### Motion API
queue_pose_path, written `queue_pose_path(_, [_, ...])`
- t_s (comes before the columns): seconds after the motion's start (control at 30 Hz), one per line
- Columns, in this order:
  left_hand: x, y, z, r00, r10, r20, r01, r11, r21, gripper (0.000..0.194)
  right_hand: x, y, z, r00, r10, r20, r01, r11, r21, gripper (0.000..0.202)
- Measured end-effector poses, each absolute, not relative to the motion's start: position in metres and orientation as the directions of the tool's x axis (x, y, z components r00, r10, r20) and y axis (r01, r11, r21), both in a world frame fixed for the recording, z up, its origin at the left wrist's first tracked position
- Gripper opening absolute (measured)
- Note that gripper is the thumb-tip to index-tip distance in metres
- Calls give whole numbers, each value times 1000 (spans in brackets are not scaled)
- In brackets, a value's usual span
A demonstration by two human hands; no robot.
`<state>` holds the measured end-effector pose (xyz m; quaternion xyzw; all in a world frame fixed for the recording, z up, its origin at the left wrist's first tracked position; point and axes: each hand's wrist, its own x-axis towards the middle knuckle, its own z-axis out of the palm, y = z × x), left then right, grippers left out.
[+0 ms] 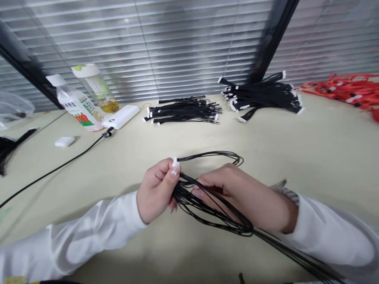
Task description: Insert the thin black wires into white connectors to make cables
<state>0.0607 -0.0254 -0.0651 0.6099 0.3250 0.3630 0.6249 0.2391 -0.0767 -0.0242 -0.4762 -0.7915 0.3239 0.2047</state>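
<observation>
In the middle of the view my left hand (160, 185) is closed, its thumb pressing a small white connector (176, 162) against the fingers. Thin black wires (213, 211) run from the connector area in loops, and a long strand of them trails off to the lower right. My right hand (233, 191) is closed among these wires, thumb and forefinger pinched together just right of the connector. One loop curves behind it, others pass in front of its palm. Exactly which wire lies between its fingertips is hidden.
At the back lie a bundle of black cables with white connectors (183, 110), a thicker black bundle (263, 94) and red cables (349, 90). On the left are a bottle (77, 104), a tea cup (97, 88), a white power bank (121, 117) with a black cord (71, 159), and a small white case (64, 141).
</observation>
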Motion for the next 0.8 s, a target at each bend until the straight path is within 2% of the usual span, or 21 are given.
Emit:
queue_pose_path(0.37, [64,-26,-64,544,837,57,-59,-30,998,38,237,-74,-31,-474,877,77,563,369,-740,27])
queue_pose_path(0.53, [63,-27,-63,554,830,56,-56,-30,998,40,235,-75,-31,-474,880,29,533,313,-786,24])
queue_pose_path(0.8, [63,-28,-64,576,813,82,-93,-35,995,38,236,-75,-31,-490,871,44,551,348,-759,27])
